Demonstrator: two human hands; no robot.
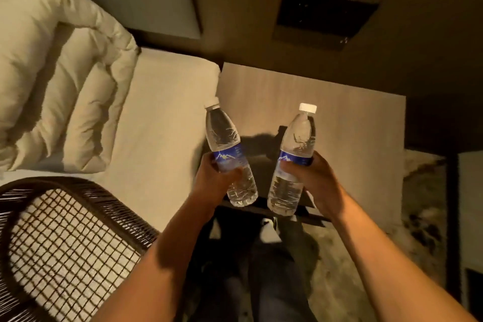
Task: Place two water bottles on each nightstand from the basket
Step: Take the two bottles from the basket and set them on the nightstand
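Note:
I hold two clear water bottles with white caps and blue labels above the front edge of a pale wooden nightstand [339, 123]. My left hand [213, 178] grips the left bottle [224, 136] around its label; it tilts slightly left. My right hand [313, 178] grips the right bottle [298, 144] at the same height. Both bottles hang in the air, not touching the nightstand top. A dark wire basket [15, 206] rests on the bed at lower left; no bottles show inside it.
The bed [162, 123] with a folded cream duvet [52, 73] lies left of the nightstand. A dark wall panel [324, 15] sits above the nightstand. My legs stand on patterned carpet [423, 204] below.

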